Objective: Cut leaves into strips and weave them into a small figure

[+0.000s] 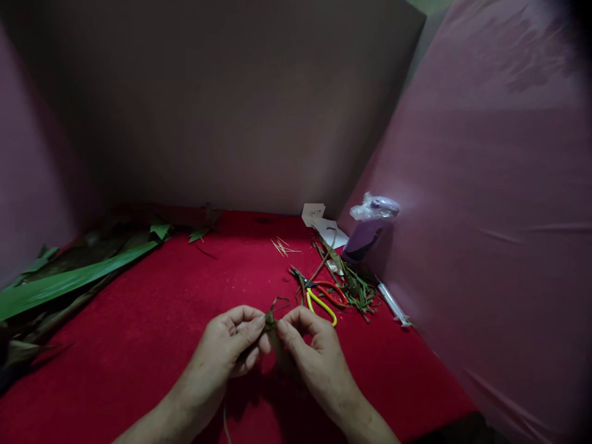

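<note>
Watching from afar through the head camera, I saw both hands raised together low in the middle of the view, above a red cloth [185,314]. The left hand [234,345] had its thumb and forefinger pinched on a small, dark, crumpled leaf piece [271,324], its other fingers curled underneath. The right hand [314,351] gripped the same leaf piece from the other side, thumb against bent forefinger. So the leaf piece sat between the two sets of fingertips, a thin curled end poking up from its top. I could not tell how it was folded, since the fingers covered much of it. A thin strand [226,422] hung below the left hand.

Just beyond the right hand I had a hand tool [311,285] lying with its red and yellow handles spread. Leaf scraps [358,285] were heaped beside it, with a syringe [393,303] just right of them. A purple bottle [367,237], plastic wrap around its top, leaned near the pink wall [485,234]. Farther back lay some thin sticks [283,248] and a white card [313,213]. Long green leaves [78,280] spread along the left side.
</note>
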`<state>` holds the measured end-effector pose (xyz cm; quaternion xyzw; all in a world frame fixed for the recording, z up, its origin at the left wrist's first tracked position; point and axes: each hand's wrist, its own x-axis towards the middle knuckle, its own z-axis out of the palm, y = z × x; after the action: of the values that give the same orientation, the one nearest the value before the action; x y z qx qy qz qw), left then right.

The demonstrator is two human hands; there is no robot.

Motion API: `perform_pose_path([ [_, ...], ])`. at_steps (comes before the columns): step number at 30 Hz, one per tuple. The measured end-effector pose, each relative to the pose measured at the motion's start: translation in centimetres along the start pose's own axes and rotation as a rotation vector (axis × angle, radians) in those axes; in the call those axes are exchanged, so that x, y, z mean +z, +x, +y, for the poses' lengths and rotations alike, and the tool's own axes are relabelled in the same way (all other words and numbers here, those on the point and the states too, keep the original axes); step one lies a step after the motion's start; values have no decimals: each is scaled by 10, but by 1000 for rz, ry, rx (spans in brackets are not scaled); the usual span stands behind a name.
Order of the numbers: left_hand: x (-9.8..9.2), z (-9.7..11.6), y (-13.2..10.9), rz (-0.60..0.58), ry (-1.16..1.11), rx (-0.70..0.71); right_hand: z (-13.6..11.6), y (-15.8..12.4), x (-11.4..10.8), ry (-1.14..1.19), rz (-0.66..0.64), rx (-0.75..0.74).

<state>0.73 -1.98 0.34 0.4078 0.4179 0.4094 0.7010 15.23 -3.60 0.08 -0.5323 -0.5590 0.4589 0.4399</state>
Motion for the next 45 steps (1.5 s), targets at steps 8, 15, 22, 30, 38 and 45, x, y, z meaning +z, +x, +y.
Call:
perform_pose_path([
  [8,-2,-1,-1,-21,-81,-37,7,0,2,98,-35,53],
  [15,-2,-5,0,17,-115,-68,7,-4,3,58,-46,37],
  [22,-1,-4,1,-3,-94,-81,14,-4,2,15,-56,36],
  [30,-1,-4,2,-4,-69,-55,14,-3,5,61,-61,16],
  [38,0,-5,3,50,-93,-75,15,-5,2,39,-73,-20],
  [45,-3,-10,6,5,-99,-94,19,-5,4,72,-74,-13],
])
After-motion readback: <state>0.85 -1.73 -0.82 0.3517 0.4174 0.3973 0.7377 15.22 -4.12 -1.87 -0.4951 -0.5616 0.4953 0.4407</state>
